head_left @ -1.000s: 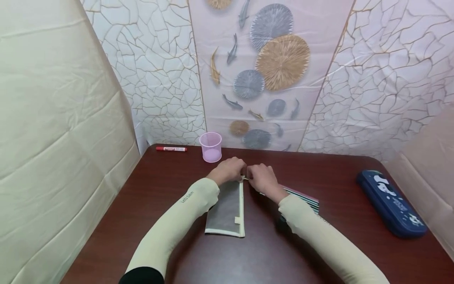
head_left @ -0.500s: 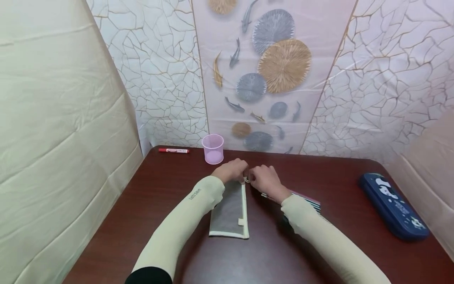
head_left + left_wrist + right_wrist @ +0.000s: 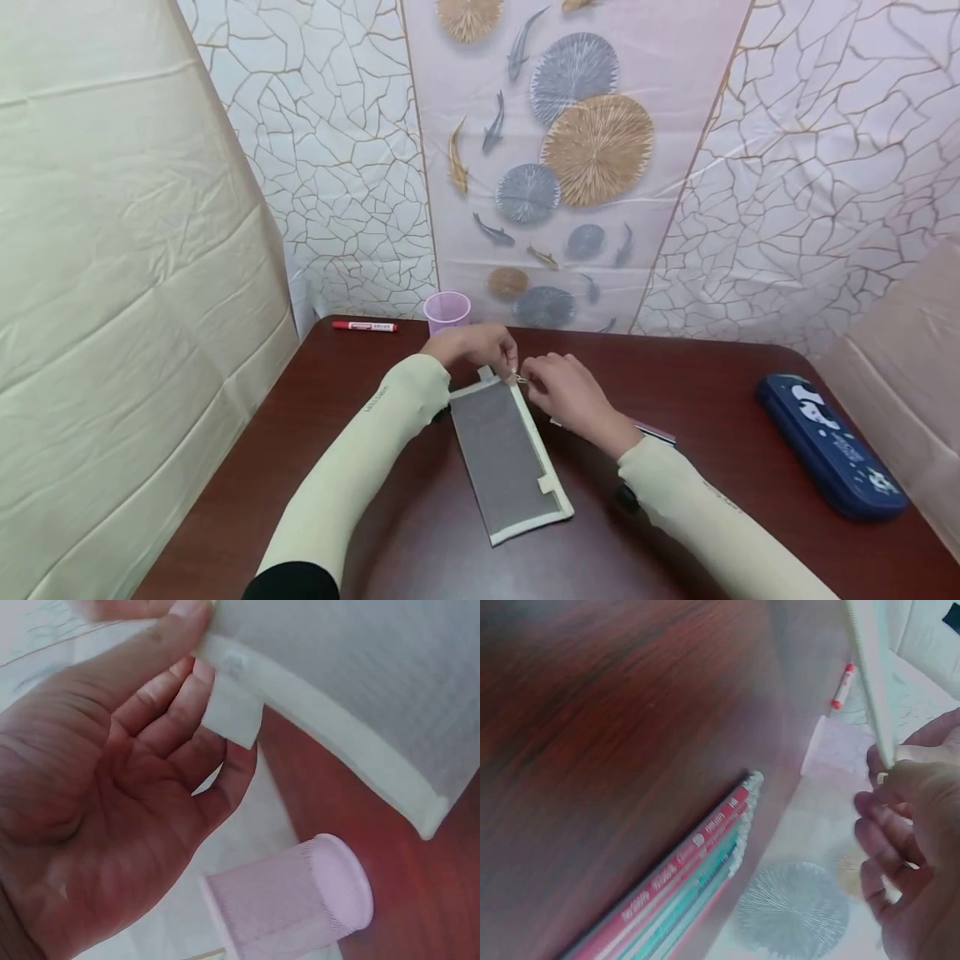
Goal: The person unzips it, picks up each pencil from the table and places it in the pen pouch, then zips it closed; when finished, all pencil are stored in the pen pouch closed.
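Observation:
A grey mesh zipper pouch (image 3: 501, 454) with pale cream edging is held by its far right corner, turned at a slant. My left hand (image 3: 474, 342) pinches that corner between thumb and fingers; in the left wrist view a cream fabric tab (image 3: 234, 711) hangs beside the fingers. My right hand (image 3: 572, 392) pinches a small zipper pull (image 3: 521, 379) at the same corner. In the right wrist view the pouch edge (image 3: 874, 682) meets the right fingertips. Several pencils (image 3: 682, 862) lie side by side on the table, mostly hidden by the right forearm in the head view.
A pink mesh pen cup (image 3: 447, 310) stands at the table's back edge, partly behind the left hand. A red marker (image 3: 364, 326) lies at the back left. On the right side rests a dark blue pencil case (image 3: 831, 446). Patterned cloth walls surround the brown table (image 3: 420, 533).
The pouch has swung so its near end points to the right, and more of its mesh shows. My left hand has shifted slightly up and left; the right hand stays at the corner.

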A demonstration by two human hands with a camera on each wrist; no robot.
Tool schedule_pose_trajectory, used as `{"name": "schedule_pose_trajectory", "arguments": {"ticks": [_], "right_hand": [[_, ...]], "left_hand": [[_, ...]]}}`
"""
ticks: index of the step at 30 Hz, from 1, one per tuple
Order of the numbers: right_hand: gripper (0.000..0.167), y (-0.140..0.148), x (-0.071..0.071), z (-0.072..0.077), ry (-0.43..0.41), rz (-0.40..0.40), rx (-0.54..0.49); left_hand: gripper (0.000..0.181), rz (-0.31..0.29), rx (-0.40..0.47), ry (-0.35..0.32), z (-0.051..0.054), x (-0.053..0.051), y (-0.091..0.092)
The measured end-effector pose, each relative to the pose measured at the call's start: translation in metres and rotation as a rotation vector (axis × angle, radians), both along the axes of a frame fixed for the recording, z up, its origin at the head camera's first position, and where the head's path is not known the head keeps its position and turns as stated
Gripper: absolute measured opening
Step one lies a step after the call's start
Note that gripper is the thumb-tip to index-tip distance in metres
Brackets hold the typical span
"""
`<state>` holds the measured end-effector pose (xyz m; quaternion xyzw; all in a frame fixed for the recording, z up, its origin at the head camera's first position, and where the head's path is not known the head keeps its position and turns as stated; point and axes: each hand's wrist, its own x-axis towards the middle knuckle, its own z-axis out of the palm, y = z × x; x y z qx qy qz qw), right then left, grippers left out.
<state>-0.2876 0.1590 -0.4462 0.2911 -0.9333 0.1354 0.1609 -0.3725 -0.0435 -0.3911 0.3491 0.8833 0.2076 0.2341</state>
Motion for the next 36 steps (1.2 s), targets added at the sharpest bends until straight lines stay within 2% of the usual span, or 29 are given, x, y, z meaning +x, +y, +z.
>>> {"name": "schedule_pose_trajectory", "arguments": {"ticks": [5,11,15,19,21,28,36], "right_hand": [[0.014,0.009,0.014,0.010,0.094,0.063,-0.108],[0.017,0.013,0.034,0.022,0.176,0.175,-0.130],[0.018,0.012,0.045,0.028,0.239,0.214,-0.114],[0.019,0.014,0.057,0.030,0.263,0.221,-0.094],[0.019,0.016,0.064,0.029,0.252,0.227,-0.078],[0.018,0.032,0.087,0.017,0.244,0.222,-0.046],[0.021,0.047,0.099,-0.002,0.272,0.250,-0.093]], "left_hand": [[0.016,-0.013,0.112,-0.075,0.020,0.010,-0.006],[0.010,-0.057,0.223,-0.100,0.024,0.030,-0.013],[0.006,-0.058,0.257,-0.029,0.027,0.045,-0.018],[0.005,-0.063,0.269,0.060,0.033,0.055,-0.026],[0.005,-0.060,0.278,0.076,0.035,0.057,-0.031],[0.005,-0.006,0.336,0.058,0.039,0.060,-0.052],[0.004,0.035,0.352,0.045,0.044,0.059,-0.068]]}}
